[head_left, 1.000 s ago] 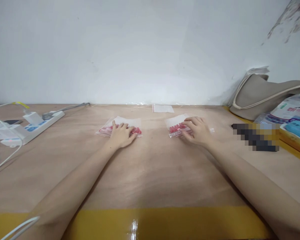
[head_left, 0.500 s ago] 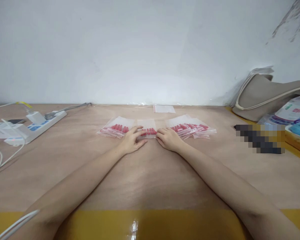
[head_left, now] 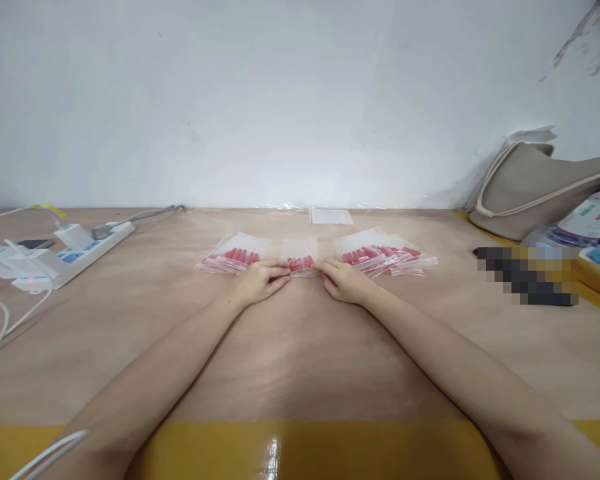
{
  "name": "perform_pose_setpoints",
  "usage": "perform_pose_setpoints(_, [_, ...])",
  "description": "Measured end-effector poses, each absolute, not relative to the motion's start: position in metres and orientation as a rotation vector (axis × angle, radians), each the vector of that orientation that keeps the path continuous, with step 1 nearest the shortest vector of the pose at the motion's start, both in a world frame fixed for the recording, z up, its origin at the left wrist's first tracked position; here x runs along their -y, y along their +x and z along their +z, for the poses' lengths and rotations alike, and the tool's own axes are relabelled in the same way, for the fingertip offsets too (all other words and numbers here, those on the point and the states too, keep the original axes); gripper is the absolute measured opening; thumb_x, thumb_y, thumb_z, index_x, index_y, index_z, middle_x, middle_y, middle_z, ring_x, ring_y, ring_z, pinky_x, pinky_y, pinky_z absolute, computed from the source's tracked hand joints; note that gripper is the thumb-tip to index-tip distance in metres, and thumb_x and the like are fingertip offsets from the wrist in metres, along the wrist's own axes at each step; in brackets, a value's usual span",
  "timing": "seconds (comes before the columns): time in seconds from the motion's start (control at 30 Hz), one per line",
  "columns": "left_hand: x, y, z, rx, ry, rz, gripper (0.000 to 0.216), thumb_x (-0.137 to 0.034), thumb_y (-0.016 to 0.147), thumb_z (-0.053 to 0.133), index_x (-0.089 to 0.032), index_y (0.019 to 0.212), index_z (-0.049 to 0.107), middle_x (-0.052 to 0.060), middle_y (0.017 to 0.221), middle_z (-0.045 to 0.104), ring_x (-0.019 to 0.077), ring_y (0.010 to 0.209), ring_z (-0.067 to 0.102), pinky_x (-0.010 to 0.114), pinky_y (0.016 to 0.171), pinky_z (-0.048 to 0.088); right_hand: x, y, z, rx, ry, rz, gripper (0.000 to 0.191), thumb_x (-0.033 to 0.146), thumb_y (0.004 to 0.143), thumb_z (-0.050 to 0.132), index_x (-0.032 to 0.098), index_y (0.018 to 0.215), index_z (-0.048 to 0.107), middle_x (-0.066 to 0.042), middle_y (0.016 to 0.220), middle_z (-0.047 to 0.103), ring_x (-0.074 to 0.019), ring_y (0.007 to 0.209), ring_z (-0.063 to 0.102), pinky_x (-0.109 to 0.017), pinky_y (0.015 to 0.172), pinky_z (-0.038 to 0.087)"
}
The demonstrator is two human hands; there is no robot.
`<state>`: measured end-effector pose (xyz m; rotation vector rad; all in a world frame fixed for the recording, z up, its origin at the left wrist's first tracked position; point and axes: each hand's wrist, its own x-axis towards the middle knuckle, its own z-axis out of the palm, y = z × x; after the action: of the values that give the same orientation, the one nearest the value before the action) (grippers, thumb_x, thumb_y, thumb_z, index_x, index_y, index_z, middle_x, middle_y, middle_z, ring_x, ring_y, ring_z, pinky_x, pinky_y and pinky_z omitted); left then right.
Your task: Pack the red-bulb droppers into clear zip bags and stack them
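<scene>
A small clear zip bag (head_left: 300, 244) with several red pieces in its lower part lies flat on the table between my hands. My left hand (head_left: 261, 281) rests at its lower left corner, fingers stretched and touching the edge, thumb apart below them. At the lower right corner, my right hand (head_left: 347, 281) reaches in with its fingertips on the bag, the thumb lower and apart. Left of the bag lies an overlapping pile of similar filled bags (head_left: 240, 243). A second fanned pile of filled bags (head_left: 364, 239) lies to the right, just beyond my right hand.
A flat white bag (head_left: 331, 217) lies near the wall. On the left sits a white power strip (head_left: 100, 245) with chargers and cables. At right are a blurred-out dark object (head_left: 525, 277), a grey bag (head_left: 535, 187) and packages (head_left: 597, 217). One white cable crosses my left forearm.
My left hand has drawn back slightly left, off the middle bag's face, with its fingers closer together. My right fingers have straightened toward the bag's corner. The view has shifted slightly.
</scene>
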<state>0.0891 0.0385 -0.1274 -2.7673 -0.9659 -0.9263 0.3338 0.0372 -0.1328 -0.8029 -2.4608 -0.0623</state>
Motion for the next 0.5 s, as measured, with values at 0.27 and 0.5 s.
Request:
perform_pose_setpoints(0.27, [-0.040,0.086,-0.127,0.959,-2.706,-0.871,0.024,-0.026,0.086,0.047,-0.018,0.104,0.062,0.006,0.104,0.064,0.0164,0.097,0.060,0.029,0.085,0.050,-0.042,0.326,-0.134,2.455,-0.894,-0.458,0.025,0.015,0.086,0.042,0.017,0.088,0.066,-0.007,0.082,0.064,-0.0141,0.074,0.056,-0.023,0.064,0.040])
perform_pose_setpoints(0.5, [-0.049,0.080,-0.130,0.893,-2.599,-0.774,0.023,-0.020,0.088,0.042,-0.015,0.095,0.064,0.010,0.104,0.063,0.0178,0.096,0.061,0.030,0.084,0.050,-0.041,0.328,-0.132,2.327,-0.992,-0.492,0.026,0.022,0.088,0.040,0.016,0.085,0.064,-0.007,0.077,0.064,-0.0146,0.072,0.056,-0.023,0.064,0.037])
